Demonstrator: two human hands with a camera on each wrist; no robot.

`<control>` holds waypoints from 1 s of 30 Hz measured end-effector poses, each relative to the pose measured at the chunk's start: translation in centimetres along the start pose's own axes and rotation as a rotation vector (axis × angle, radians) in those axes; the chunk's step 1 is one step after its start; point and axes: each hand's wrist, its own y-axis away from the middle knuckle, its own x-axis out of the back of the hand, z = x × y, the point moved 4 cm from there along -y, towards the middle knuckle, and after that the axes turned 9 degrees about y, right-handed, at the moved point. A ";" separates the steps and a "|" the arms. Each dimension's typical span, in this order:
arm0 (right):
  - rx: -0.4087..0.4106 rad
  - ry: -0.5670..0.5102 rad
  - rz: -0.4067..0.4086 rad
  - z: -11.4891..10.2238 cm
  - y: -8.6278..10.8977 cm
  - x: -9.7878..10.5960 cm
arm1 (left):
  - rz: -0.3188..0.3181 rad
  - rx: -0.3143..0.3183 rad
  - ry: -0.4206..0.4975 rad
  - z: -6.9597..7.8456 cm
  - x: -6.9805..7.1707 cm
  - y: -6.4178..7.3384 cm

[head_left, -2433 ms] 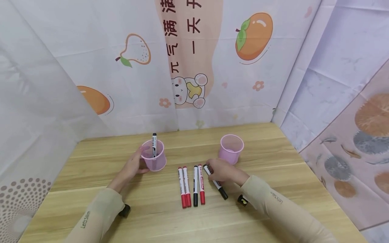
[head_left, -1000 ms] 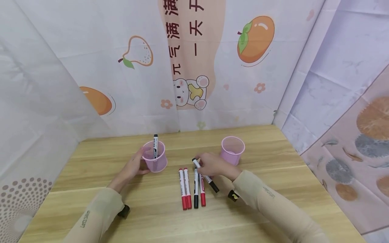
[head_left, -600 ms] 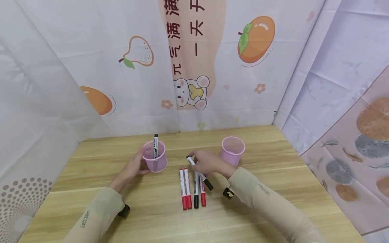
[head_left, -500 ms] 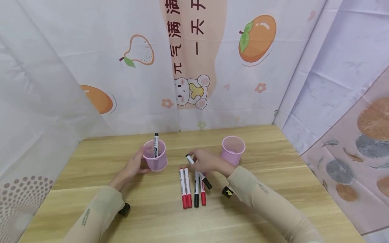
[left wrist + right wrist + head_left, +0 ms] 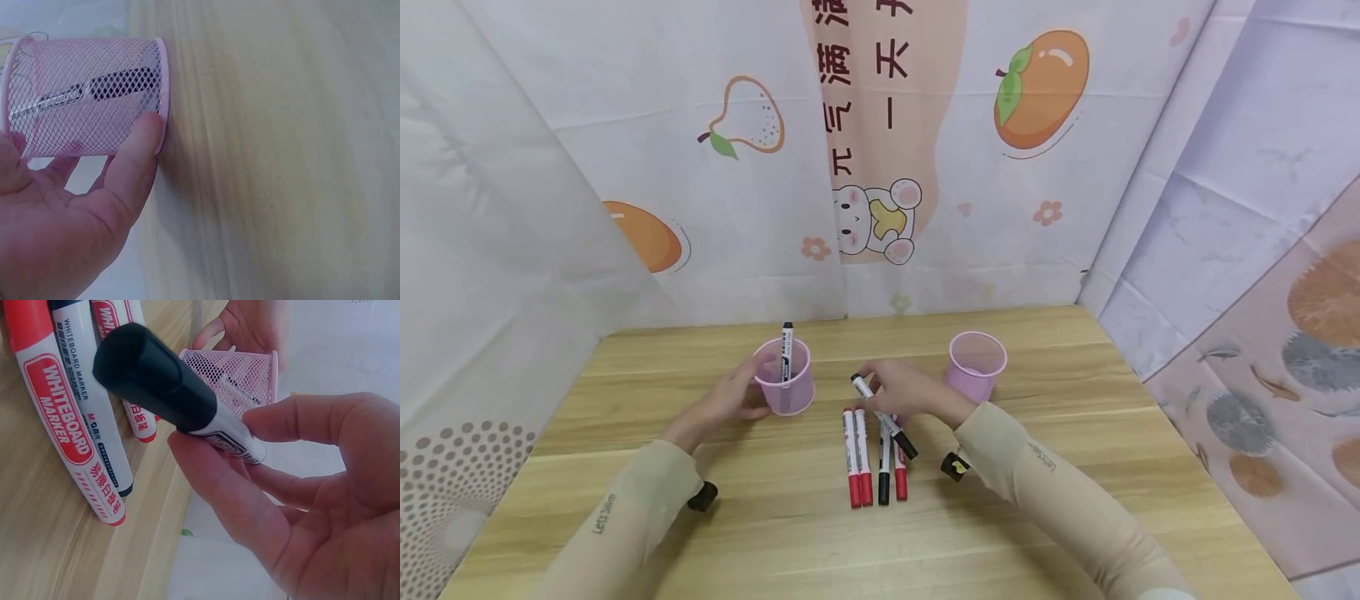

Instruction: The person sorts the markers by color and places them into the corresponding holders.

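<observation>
My left hand [image 5: 727,398] grips a pink mesh pen holder [image 5: 792,398] at its left side, with the thumb low on the mesh [image 5: 94,125] in the left wrist view. One black-capped marker [image 5: 787,352] stands in this holder. Above the lying markers, my right hand [image 5: 912,388] pinches a black whiteboard marker [image 5: 156,378] between thumb and fingers, tilted and off the table. Beneath and beside it lie two red markers [image 5: 852,458] side by side, a black marker [image 5: 884,479] and another red marker [image 5: 901,479], partly hidden by the held one.
A second pink mesh pen holder [image 5: 974,371] stands right of my right hand, with nothing visible inside. Everything rests on a wood-grain table [image 5: 820,550]. Printed cloth [image 5: 880,287] hangs behind the table's back edge, and more cloth hangs at both sides.
My right hand has picked up the rightmost black marker and carried it left over the others, towards the left holder. My left hand stays on its holder.
</observation>
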 end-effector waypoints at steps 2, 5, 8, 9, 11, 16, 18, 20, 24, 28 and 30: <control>-0.004 -0.005 -0.002 0.0 0.0 0.0 | -0.032 0.018 0.033 -0.1 0.1 0.1; -0.001 -0.002 -0.002 -0.1 0.1 0.0 | -0.077 0.036 0.100 -0.1 0.3 0.2; 0.015 0.006 -0.002 -0.2 0.1 0.1 | -0.111 0.037 0.160 -0.2 0.6 0.3; 0.018 0.010 -0.002 -0.2 0.1 0.2 | -0.122 0.031 0.170 -0.2 0.6 0.3; 0.025 0.015 -0.002 -0.3 0.1 0.2 | -0.132 0.024 0.186 -0.3 0.8 0.4; 0.028 0.033 0.003 -0.3 0.1 0.1 | -0.129 0.013 0.192 -0.4 0.8 0.5; 0.025 0.041 0.005 -0.4 0.0 0.1 | -0.120 0.011 0.191 -0.4 0.7 0.5; 0.018 0.043 0.007 -0.5 -0.1 0.1 | -0.110 0.009 0.185 -0.4 0.7 0.5; 0.001 0.024 0.013 -0.8 -0.2 0.2 | -0.102 -0.004 0.173 -0.3 0.6 0.4; 0.003 0.020 0.006 -1.2 -0.4 0.2 | -0.096 -0.003 0.165 -0.4 0.6 0.3; 0.004 0.017 -0.001 -1.4 -0.4 0.2 | -0.089 0.006 0.165 -0.5 0.7 0.3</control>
